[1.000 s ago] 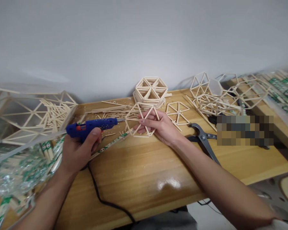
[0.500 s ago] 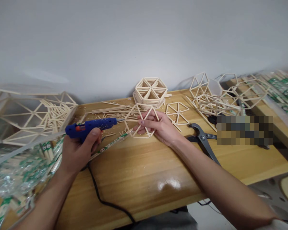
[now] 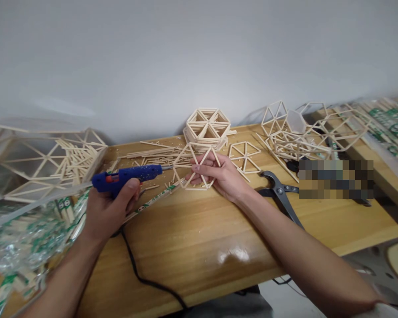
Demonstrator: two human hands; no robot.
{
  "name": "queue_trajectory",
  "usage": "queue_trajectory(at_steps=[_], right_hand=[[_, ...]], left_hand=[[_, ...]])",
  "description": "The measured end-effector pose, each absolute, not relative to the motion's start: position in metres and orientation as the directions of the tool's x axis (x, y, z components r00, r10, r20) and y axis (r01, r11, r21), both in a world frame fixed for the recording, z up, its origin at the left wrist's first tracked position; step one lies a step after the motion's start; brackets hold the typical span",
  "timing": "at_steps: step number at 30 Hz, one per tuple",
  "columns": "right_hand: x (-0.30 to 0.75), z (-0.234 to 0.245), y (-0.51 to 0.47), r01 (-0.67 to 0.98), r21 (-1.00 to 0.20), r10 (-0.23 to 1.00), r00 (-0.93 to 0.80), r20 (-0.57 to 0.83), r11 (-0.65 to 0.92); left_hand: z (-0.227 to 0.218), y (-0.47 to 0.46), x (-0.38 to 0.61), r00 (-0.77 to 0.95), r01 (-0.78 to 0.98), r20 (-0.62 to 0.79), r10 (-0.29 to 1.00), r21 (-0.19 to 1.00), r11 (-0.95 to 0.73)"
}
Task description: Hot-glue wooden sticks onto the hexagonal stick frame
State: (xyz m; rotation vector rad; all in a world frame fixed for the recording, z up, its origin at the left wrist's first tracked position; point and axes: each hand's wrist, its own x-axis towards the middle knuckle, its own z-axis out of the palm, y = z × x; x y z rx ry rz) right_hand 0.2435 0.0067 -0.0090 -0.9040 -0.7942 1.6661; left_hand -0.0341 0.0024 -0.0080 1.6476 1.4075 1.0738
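Observation:
My left hand (image 3: 111,207) is wrapped round the grip of a blue hot glue gun (image 3: 134,173), a long pale glue stick (image 3: 56,201) trailing from its back end. The nozzle points right, at the left corner of a wooden stick hexagon with spokes (image 3: 204,189); whether it touches cannot be made out. My right hand (image 3: 215,172) pinches this hexagon near its hub, thumb on the near side, some fingers behind it. Beneath the hands lies a wrapped pair of chopsticks (image 3: 157,196). Another spoked hexagon (image 3: 246,156) rests flat to the right.
Stacked hexagons (image 3: 208,126) stand by the wall, with loose sticks (image 3: 152,154) beside them. Black-handled pliers (image 3: 280,192) lie at right, below stick frames (image 3: 295,141). Wrapped chopsticks (image 3: 29,238) and a stick-framed box (image 3: 46,157) fill the left. A black cord (image 3: 135,269) crosses the front edge.
The glue gun has shifted very slightly right and down, its nozzle staying by the hexagon's left corner. Both holds are unchanged.

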Motion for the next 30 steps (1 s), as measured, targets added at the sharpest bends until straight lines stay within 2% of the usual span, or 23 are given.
queue_trajectory(at_steps=[4, 22, 30], right_hand=[[0.2435, -0.0097, 0.0072, -0.481, -0.845, 0.969, -0.183, -0.165, -0.234], [0.2435, -0.0070, 0.0052, -0.426, -0.865, 0.958, -0.214, -0.188, -0.265], [0.2435, -0.0093, 0.0062, -0.459, -0.852, 0.965, -0.192, -0.180, -0.250]], left_hand=[[-0.0077, 0.0019, -0.0361, 0.080, 0.333, 0.077, 0.994, 0.938, -0.099], [-0.0092, 0.0020, -0.0357, 0.044, 0.337, 0.082, 0.996, 0.937, -0.092], [-0.0074, 0.0017, -0.0354, 0.068, 0.332, 0.094, 0.993, 0.937, -0.111]])
